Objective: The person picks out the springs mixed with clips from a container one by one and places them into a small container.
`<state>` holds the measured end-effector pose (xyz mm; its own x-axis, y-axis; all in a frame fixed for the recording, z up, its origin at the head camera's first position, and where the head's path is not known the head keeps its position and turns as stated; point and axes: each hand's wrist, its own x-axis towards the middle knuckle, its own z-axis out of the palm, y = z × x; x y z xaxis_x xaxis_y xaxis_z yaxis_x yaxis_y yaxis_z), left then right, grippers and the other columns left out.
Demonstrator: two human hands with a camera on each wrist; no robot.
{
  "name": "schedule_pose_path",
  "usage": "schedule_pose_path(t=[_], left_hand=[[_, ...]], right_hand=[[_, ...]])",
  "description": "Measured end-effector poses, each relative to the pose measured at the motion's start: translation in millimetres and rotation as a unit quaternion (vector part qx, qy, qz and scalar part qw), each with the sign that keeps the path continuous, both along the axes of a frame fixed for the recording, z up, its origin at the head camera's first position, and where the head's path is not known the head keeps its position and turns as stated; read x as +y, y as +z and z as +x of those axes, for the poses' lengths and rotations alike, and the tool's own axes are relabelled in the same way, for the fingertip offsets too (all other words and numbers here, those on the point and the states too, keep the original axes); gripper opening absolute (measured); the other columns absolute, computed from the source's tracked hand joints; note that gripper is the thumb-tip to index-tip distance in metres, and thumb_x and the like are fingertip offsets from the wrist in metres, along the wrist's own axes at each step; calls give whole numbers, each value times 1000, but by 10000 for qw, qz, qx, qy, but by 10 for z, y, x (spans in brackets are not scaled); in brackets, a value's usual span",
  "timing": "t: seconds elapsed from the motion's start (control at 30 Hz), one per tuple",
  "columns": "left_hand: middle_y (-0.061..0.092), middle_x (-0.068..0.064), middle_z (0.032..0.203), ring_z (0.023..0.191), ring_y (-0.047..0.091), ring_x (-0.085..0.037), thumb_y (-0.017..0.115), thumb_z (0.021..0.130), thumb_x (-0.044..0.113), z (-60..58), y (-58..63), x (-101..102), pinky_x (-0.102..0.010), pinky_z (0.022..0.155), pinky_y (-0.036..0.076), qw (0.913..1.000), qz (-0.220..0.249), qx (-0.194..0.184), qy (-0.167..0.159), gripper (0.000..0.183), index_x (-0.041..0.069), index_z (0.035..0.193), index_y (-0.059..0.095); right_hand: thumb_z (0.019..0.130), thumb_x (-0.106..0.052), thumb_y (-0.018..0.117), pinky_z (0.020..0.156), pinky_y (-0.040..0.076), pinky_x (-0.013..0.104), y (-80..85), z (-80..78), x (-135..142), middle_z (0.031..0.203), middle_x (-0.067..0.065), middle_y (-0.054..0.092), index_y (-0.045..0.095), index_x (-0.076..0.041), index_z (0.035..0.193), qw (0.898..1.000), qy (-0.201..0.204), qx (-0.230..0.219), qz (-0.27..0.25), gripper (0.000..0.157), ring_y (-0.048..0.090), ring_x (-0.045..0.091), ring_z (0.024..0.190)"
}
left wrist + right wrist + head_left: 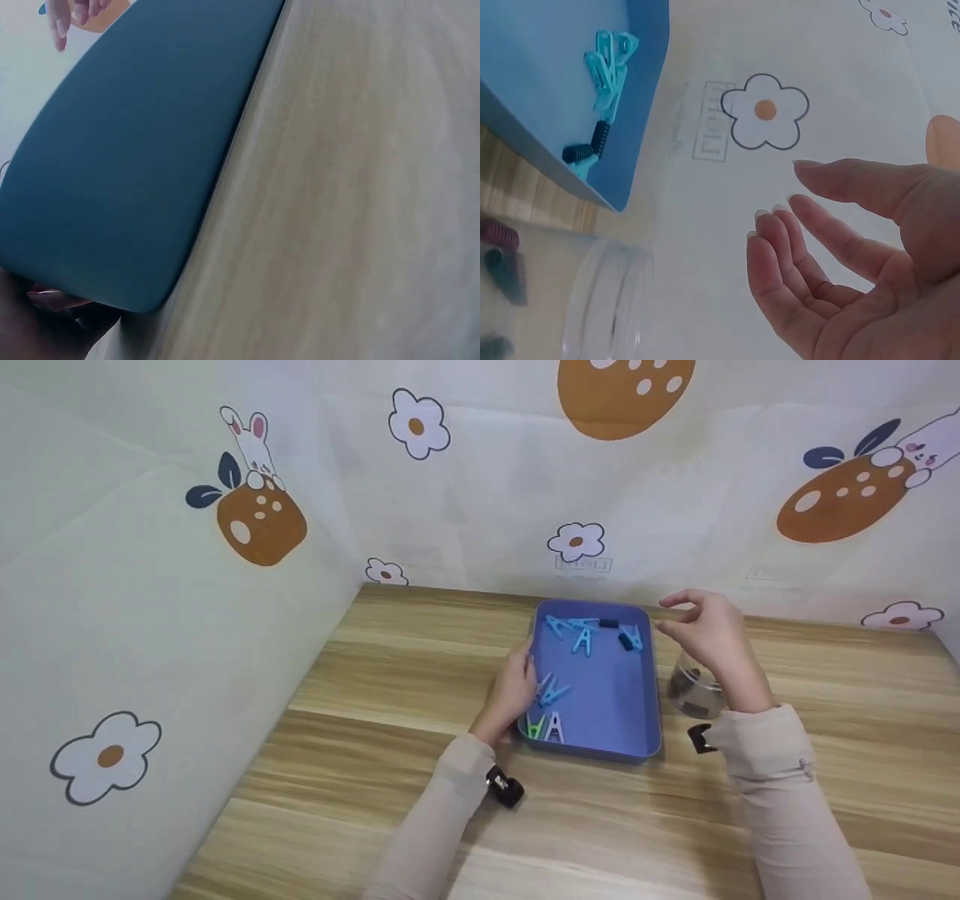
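A blue rectangular tray (600, 697) stands on the table, and my left hand (514, 684) grips its left wall. Light blue clothespins (583, 640) lie toward the tray's far end, with small dark ridged cylinders (600, 138) among them. Nearer the front left are another blue clothespin (553, 691), a green one (535, 727) and a pale one (555, 727). My right hand (709, 634) is raised beside the tray's far right corner, thumb and fingers apart, holding nothing. Below it stands a clear jar (694, 701), partly hidden by that hand, with a few dark pieces inside.
Wood-grain table (360, 757) surrounds the tray. A pale printed sheet (480, 495) with flowers and rabbits rises behind and to the left. Each sleeve carries a small black device (505, 789) at the wrist.
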<state>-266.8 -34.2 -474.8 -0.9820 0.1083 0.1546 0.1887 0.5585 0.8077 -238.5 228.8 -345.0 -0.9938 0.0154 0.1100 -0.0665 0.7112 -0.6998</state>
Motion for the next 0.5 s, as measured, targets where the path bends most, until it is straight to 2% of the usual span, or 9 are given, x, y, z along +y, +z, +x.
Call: schedule_pose_path(t=[0.2, 0.4, 0.5], left_hand=[[51, -28, 155, 146, 48, -40, 41, 110, 2, -30, -17, 2, -47, 123, 40, 9994, 96, 299, -129, 45, -8, 154, 47], [50, -28, 155, 146, 48, -40, 40, 110, 1, -40, -31, 1, -47, 124, 39, 9993, 148, 303, -149, 45, -8, 154, 47], [51, -27, 155, 146, 49, -40, 41, 110, 2, -32, -27, 2, -47, 123, 40, 9995, 116, 286, -115, 45, -7, 154, 47]], right_hand=[[99, -7, 69, 57, 46, 22, -50, -57, -93, 103, 28, 75, 69, 4, 129, 9999, -14, 64, -122, 33, 58, 11, 70], [98, -1, 63, 61, 46, 23, -114, -91, -163, 108, 31, 73, 71, 6, 125, 9997, -83, 148, -191, 29, 63, 24, 81], [96, 1, 61, 60, 46, 22, -145, -109, -195, 112, 33, 72, 71, 6, 124, 9995, -90, 125, -288, 30, 62, 23, 80]])
